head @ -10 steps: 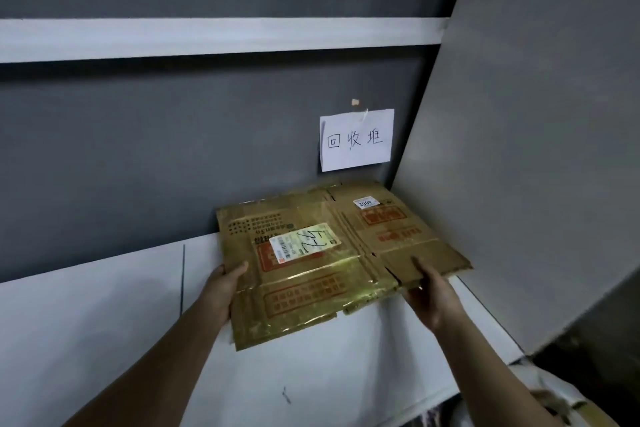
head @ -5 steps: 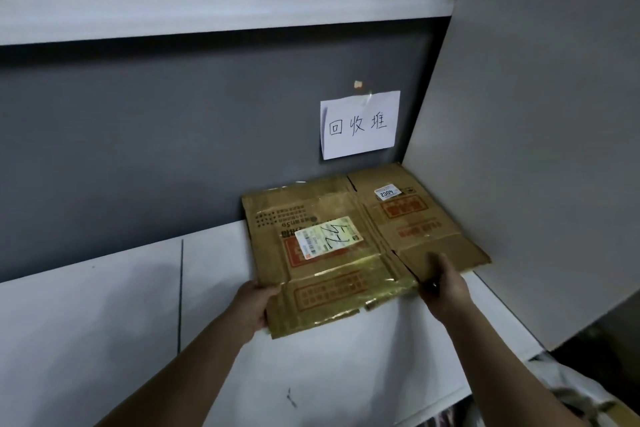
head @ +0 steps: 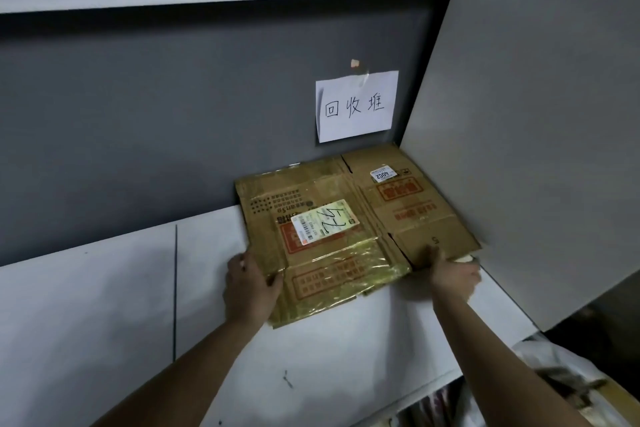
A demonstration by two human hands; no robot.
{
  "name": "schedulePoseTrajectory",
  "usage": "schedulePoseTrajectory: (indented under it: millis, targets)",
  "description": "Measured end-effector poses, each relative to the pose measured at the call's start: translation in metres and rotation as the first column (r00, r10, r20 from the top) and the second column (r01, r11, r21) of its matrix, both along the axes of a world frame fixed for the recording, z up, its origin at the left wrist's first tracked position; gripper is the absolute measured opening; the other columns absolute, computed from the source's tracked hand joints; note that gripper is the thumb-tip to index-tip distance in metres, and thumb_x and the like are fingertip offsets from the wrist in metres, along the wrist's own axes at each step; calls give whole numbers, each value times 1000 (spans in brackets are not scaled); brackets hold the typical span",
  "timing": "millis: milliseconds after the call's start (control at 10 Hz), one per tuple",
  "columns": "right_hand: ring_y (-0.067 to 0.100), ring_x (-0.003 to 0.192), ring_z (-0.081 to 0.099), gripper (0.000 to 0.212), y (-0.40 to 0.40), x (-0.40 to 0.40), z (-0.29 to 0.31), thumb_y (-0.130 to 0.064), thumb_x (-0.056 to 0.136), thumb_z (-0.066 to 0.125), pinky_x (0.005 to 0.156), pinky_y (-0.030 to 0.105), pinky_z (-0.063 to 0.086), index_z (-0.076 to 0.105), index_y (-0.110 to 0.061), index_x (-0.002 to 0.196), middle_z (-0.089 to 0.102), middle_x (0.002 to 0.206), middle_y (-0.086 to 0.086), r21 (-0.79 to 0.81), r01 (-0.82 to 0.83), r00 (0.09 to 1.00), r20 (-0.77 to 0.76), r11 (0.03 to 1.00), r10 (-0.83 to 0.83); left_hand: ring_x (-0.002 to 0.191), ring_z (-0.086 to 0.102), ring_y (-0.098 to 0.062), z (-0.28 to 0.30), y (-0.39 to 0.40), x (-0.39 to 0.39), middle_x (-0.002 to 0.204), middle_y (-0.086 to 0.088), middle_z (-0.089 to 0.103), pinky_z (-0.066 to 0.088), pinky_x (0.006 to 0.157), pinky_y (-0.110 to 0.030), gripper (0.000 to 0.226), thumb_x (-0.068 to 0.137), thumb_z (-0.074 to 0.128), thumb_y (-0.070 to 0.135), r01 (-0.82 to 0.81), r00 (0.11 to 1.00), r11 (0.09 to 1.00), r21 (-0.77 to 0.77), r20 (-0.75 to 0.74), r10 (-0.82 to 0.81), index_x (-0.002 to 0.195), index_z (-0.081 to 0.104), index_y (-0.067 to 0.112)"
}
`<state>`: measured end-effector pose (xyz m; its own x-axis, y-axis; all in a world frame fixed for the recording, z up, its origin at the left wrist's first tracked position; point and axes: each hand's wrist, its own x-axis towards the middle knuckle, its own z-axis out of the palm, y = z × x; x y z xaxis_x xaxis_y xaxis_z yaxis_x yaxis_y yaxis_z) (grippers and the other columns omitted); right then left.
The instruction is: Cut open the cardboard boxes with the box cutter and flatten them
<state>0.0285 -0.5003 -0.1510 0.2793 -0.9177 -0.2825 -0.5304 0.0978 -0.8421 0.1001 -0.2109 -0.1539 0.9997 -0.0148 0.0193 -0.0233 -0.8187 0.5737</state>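
Observation:
A flattened brown cardboard box (head: 377, 208) with red print, shiny tape and a white shipping label lies on the white table (head: 104, 305), pushed into the corner where the dark back wall meets a grey side panel. My left hand (head: 251, 282) grips its near left edge, thumb on top. My right hand (head: 450, 270) holds the near right flap, thumb on the cardboard. No box cutter is in view.
A white paper sign (head: 356, 106) with handwritten characters is taped to the dark wall (head: 156, 114) just above the box. The grey panel (head: 536, 114) leans on the right. Crumpled material (head: 568, 381) lies below the table's right edge.
Both hands have carried the flattened box away from me and to the right, lowering it flat into the corner under the paper sign. Each hand keeps its hold.

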Motion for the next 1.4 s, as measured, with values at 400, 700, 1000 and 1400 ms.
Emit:
schedulePoseTrajectory:
  millis: [400,700,1000,1400]
  targets:
    - [24,147,-5,70,6,34,-5,-64,94,24,117,46,3,2,-33,152,-7,160,-6,-205,-927,363,-710,315,604,145,-13,-29,-9,-39,12,159,2,-15,-4,114,-50,72,89,27,69,508,861,704,497,-256,-440,147,-8,45]
    - [23,143,18,62,-2,48,3,-63,94,24,109,44,23,18,-35,149,17,158,-9,-369,-878,476,-732,304,487,145,7,-28,6,-46,26,159,-1,5,6,117,-48,71,89,26,70,442,887,714,543,-148,-437,150,6,38]
    - [28,147,2,70,-7,93,7,-70,91,17,113,63,7,4,-37,151,0,160,-5,-256,-928,359,-811,271,462,145,-7,-37,7,-46,64,159,-7,-14,-2,116,-52,82,85,26,76,467,884,692,550,-317,-343,149,-9,39]
    - [32,142,21,75,-1,102,33,-70,89,31,106,48,31,18,-28,150,14,158,1,-147,-938,288,-834,314,471,143,19,-27,38,-36,81,158,-2,15,22,113,-43,73,87,44,64,547,823,771,326,-374,-427,149,19,35]
